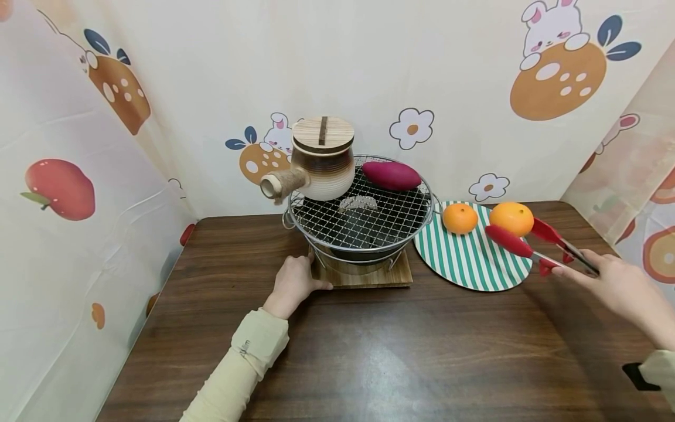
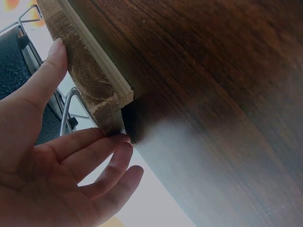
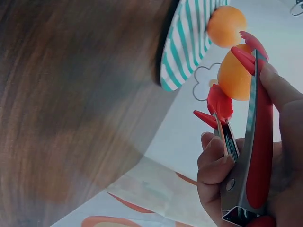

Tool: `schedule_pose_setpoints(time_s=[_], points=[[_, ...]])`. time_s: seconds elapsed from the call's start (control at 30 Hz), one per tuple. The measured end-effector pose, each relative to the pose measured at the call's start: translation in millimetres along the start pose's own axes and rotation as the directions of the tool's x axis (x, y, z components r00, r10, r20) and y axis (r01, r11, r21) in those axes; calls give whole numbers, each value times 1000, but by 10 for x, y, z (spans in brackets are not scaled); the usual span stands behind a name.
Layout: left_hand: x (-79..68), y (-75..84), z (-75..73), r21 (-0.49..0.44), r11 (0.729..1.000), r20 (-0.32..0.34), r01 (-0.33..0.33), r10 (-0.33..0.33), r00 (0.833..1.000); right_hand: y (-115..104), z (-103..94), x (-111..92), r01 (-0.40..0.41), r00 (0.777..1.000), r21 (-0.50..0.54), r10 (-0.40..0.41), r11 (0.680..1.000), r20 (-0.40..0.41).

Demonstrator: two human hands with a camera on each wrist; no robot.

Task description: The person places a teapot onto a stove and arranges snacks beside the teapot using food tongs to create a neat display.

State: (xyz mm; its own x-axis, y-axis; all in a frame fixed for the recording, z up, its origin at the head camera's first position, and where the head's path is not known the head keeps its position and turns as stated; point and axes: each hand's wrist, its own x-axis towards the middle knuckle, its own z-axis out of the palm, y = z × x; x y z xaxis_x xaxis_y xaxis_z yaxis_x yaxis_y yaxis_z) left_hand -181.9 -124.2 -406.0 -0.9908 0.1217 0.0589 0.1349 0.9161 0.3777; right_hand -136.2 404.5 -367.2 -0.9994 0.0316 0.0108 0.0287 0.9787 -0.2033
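My left hand (image 1: 297,282) grips the near left corner of a wooden board (image 1: 364,276), thumb along its front edge and fingers at its side. A round grill with a wire mesh (image 1: 364,225) stands on that board. My right hand (image 1: 624,284) holds red-tipped metal tongs (image 3: 259,137). Between the spread tong tips is the larger orange (image 1: 511,218), over the far right part of a green-and-white striped round plate (image 1: 448,258). A smaller orange (image 1: 460,218) sits on the plate to its left.
A clay teapot with a wooden lid (image 1: 323,170) and a rope-wrapped side handle stands at the grill's back left. A purple sweet potato (image 1: 391,176) lies at its back right. Printed cloth walls (image 1: 448,70) enclose the brown wooden table (image 1: 337,357) at the back and sides.
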Motion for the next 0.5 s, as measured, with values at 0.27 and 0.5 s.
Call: schedule_pose_setpoints(time_s=[0.27,0.5], points=[[3,-5,3,1,1000,8,5,-5,1000,-137,-159,-47,1,998,7,0,1000,-55],[-3,-2,-3,-9,1000,9,5,-5,1000,-261,-290,-71,6,993,-14,-8,1000,-121]])
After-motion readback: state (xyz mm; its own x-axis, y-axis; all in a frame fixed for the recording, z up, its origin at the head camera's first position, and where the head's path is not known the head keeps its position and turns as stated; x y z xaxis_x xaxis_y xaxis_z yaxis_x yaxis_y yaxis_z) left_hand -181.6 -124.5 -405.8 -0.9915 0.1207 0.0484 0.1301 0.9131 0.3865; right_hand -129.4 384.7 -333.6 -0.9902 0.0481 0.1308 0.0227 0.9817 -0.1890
